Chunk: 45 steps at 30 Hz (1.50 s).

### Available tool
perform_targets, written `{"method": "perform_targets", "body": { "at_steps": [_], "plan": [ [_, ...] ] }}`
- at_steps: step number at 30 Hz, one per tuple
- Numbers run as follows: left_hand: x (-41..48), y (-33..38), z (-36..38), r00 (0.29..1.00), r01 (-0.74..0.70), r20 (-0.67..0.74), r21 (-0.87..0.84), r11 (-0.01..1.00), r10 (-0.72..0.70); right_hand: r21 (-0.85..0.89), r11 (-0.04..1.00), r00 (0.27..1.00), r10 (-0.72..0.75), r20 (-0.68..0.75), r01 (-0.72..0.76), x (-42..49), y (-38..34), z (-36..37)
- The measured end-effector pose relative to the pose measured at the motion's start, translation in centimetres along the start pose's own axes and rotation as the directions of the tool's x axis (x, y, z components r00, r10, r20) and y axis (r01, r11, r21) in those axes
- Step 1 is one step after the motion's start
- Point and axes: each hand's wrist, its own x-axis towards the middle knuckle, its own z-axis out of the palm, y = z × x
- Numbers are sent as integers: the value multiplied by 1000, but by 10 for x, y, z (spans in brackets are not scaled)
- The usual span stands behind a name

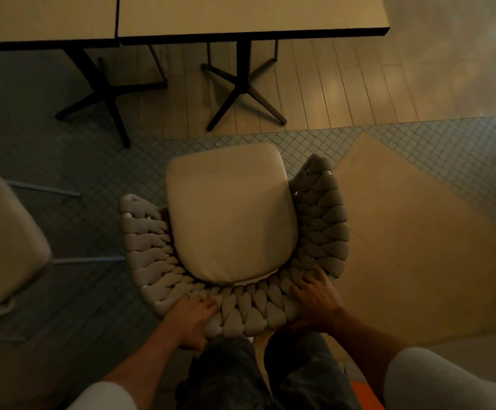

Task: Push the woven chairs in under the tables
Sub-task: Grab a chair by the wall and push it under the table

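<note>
Woven chair [232, 214], centre frame, stands short of the table [252, 16] at 12 o'clock. Left hand [192, 321] grips its braided backrest at 7 o'clock, right hand [314, 303] at 5 o'clock, fingers curled over the rim.

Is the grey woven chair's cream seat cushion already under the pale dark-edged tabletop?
No: bare floor shows between the cream seat cushion and the pale dark-edged tabletop edge.

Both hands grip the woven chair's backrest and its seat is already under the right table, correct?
No. The left hand and right hand do grip the woven chair's backrest, but the head view shows its seat short of the right table, not under it.
</note>
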Motion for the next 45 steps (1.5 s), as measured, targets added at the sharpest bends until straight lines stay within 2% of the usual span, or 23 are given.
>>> {"method": "perform_targets", "body": {
  "at_steps": [3, 7, 9, 17, 22, 27, 45],
  "plan": [
    [5, -8, -1, 997, -29, 67, 58, 998, 25, 29, 998, 998, 56, -16, -56, 5, 8, 7],
    [14, -21, -11, 998, -25, 60, 47, 999, 23, 75, 995, 995, 63, -73, -58, 15, 12, 2],
    [19, -27, -20, 995, -19, 101, 54, 998, 13, 78, 994, 994, 78, -75, -72, 20, 15, -2],
    [37, -44, -41, 999, 32, 10, -14, 999, -32, 78, 996, 991, 49, -124, -39, 35, 30, -29],
    [50, -52, -68, 999, 49, 12, 15, 999, -49, 79, 994, 994, 76, -82, -69, 47, 40, -43],
    [65, -63, -85, 996, 44, -75, 13, 999, -43, 58, 995, 992, 85, -97, -80, 60, 54, -65],
    [96, -96, -117, 987, 50, -153, 37, 998, -44, -8, 999, 985, 34, -169, -36, 104, 89, -85]
  ]
}}
